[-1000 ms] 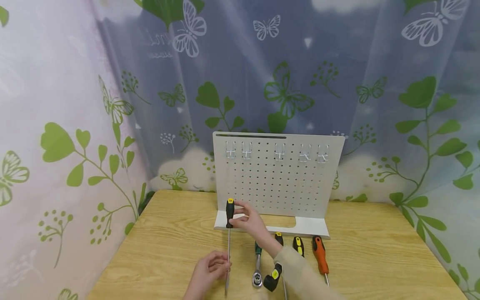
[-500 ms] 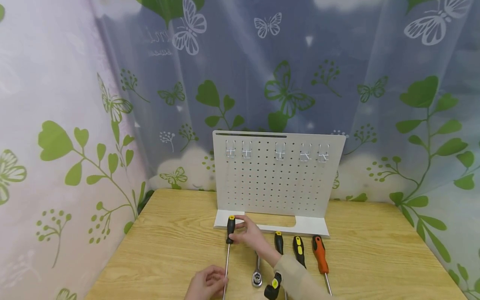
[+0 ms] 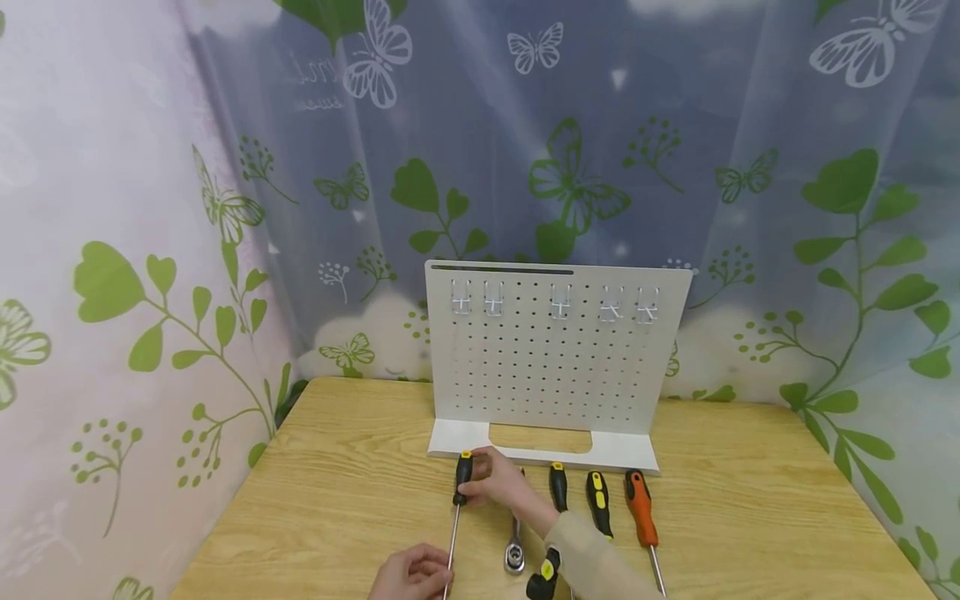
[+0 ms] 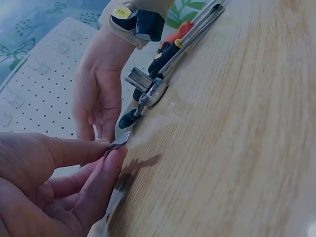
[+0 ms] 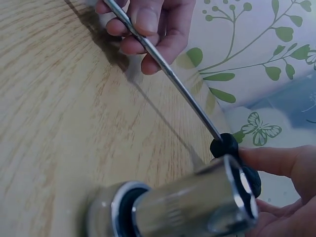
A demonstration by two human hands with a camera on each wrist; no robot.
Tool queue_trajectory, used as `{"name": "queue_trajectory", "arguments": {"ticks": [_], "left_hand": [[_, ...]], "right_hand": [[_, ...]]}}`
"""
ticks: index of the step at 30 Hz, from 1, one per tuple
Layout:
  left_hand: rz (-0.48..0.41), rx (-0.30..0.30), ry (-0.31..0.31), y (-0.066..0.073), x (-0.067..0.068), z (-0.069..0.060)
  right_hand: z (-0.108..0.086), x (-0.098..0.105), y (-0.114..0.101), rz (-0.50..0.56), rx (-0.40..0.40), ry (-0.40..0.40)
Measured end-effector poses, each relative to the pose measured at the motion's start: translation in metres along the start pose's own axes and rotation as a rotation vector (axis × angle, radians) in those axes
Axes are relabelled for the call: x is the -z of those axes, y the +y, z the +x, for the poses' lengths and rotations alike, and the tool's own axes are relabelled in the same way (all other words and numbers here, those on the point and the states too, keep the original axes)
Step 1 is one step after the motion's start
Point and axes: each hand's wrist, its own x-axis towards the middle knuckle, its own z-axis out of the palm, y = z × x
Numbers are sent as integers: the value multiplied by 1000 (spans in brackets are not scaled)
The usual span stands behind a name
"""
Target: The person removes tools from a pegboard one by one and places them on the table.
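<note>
A long flat-blade screwdriver (image 3: 463, 478) with a black handle and yellow end cap is held in both hands, left of the other tools. My right hand (image 3: 498, 482) grips its handle between thumb and fingers; the right wrist view shows the thumb on the handle's dark collar (image 5: 225, 146). Lower down the shaft, my left hand (image 3: 412, 573) pinches near the tip. In the left wrist view, the flat metal blade (image 4: 120, 140) pokes out between thumb and forefinger. Just right of the screwdriver, a ratchet wrench (image 3: 514, 554) lies on the table, its handle mostly hidden behind my right hand.
Farther right lie a black screwdriver (image 3: 557, 483), a black-and-yellow handled tool (image 3: 597, 500) and an orange-handled screwdriver (image 3: 640, 508) on the wooden table (image 3: 337, 450). Behind stands a white pegboard (image 3: 555, 358) with several clear hooks (image 3: 560, 302). Patterned curtains hang around.
Both hands have brought the screwdriver down and nearer to the person, its handle moving away from the pegboard base. The grips stay the same.
</note>
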Motion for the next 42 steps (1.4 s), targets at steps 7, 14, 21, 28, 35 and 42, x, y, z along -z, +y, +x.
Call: {"name": "queue_trajectory", "arguments": {"ticks": [7, 14, 21, 28, 35, 42], "left_hand": [[18, 45, 12, 1, 1, 1], [25, 53, 13, 1, 2, 2], [30, 44, 20, 4, 1, 1], [49, 44, 52, 4, 1, 1], [129, 54, 70, 2, 4, 2], [264, -26, 127, 5, 1, 0]], "right_hand": [[-1, -2, -1, 5, -22, -11], [-1, -3, -1, -26, -39, 13], [1, -4, 1, -15, -54, 14], [0, -5, 0, -4, -87, -4], [-4, -4, 1, 5, -67, -20], [-7, -2, -1, 12, -69, -39]]}}
